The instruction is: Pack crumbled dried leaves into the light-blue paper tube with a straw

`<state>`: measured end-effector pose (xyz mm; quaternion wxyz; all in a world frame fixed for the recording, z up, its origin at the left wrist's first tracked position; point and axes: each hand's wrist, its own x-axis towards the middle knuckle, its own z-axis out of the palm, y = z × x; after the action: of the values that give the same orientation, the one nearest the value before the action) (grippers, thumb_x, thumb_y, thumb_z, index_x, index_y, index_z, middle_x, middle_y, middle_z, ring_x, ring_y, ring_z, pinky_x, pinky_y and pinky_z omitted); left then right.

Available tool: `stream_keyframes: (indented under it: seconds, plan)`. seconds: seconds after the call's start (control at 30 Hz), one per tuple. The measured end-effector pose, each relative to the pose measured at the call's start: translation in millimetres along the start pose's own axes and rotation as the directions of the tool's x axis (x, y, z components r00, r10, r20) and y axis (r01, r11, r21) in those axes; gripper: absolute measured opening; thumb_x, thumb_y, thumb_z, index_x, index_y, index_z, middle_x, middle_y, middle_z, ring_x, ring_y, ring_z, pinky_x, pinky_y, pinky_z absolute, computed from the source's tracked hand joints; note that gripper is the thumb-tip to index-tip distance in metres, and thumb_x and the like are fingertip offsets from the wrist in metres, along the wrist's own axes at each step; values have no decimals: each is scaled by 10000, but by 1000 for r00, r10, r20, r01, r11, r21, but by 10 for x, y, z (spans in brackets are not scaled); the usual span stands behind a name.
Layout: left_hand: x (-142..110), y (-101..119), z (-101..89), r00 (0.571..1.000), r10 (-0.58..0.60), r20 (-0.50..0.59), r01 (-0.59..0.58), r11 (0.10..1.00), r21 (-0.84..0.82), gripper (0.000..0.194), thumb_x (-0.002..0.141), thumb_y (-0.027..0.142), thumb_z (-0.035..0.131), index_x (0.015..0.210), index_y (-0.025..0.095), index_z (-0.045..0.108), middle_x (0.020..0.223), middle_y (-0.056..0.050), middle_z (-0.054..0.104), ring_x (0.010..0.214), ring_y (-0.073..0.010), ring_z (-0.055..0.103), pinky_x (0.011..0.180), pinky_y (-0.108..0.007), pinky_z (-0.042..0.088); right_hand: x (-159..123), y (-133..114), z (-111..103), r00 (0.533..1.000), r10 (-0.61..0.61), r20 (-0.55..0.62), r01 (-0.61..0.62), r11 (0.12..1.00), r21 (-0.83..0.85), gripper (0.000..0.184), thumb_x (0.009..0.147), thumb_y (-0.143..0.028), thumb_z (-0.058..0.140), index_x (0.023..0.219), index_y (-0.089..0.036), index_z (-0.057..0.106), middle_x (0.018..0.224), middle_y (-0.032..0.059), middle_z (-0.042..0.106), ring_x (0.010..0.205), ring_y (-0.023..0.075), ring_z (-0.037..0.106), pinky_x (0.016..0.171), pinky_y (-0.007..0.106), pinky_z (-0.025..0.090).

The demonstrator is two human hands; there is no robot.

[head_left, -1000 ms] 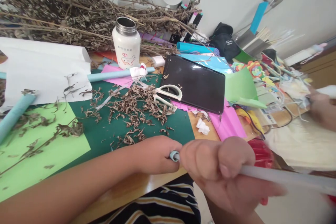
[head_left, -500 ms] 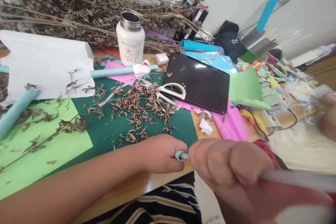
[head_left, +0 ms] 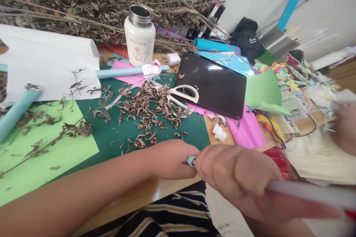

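Note:
My left hand (head_left: 175, 159) is closed around a light-blue paper tube (head_left: 191, 161); only the tube's rolled end shows beyond the fist. Right against that end, my right hand (head_left: 239, 172) is wrapped round a long pale rod (head_left: 308, 190), which runs out toward the right edge and is blurred. The two fists touch or almost touch. Behind my left hand, dried leaves (head_left: 147, 107) lie scattered on a green cutting mat (head_left: 108, 137). White-handled scissors (head_left: 185, 98) rest with their blades hidden among them.
A white bottle (head_left: 140, 42) stands uncapped beside a black tablet (head_left: 215, 85). White paper (head_left: 47, 66) and light-blue tubes (head_left: 18, 116) lie left, near light-green paper (head_left: 66, 152). Dried branches (head_left: 69, 11) line the back. Another person's hand (head_left: 346, 129) blurs at far right.
My right hand has shifted left against my left hand, covering the short length of rod that showed between them. The whole view has shifted slightly.

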<state>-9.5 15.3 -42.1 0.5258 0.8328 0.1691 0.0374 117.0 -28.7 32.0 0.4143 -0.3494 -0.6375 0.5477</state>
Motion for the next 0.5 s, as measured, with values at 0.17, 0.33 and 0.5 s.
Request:
stream_keyframes:
  seconds: [0.17,0.33,0.5]
  plan:
    - [5,14,-3,999,-27,-30,28,1000,8,71,680,195,442,625,159,469,606,26,508,588,-108,457,532,-168,354,5,45,52,999,-29,23,26,992,120,520,747,-617,297,432,-210,222,344,-59,242,320,85,263,391,259,266]
    - [-17,39,-8,998,-28,-48,29,999,14,65,678,177,448,628,151,481,588,37,490,584,-101,458,527,-159,357,-9,24,39,997,-70,-6,70,980,187,502,783,-566,288,446,-202,215,357,-57,257,340,90,296,419,265,298]
    - [-24,43,-13,999,-1,-51,0,1000,-18,62,681,147,451,658,144,509,607,35,503,634,-110,491,561,-159,376,57,89,72,989,-144,-13,144,968,206,519,755,-584,337,448,-192,190,365,-65,222,327,76,270,380,247,263]
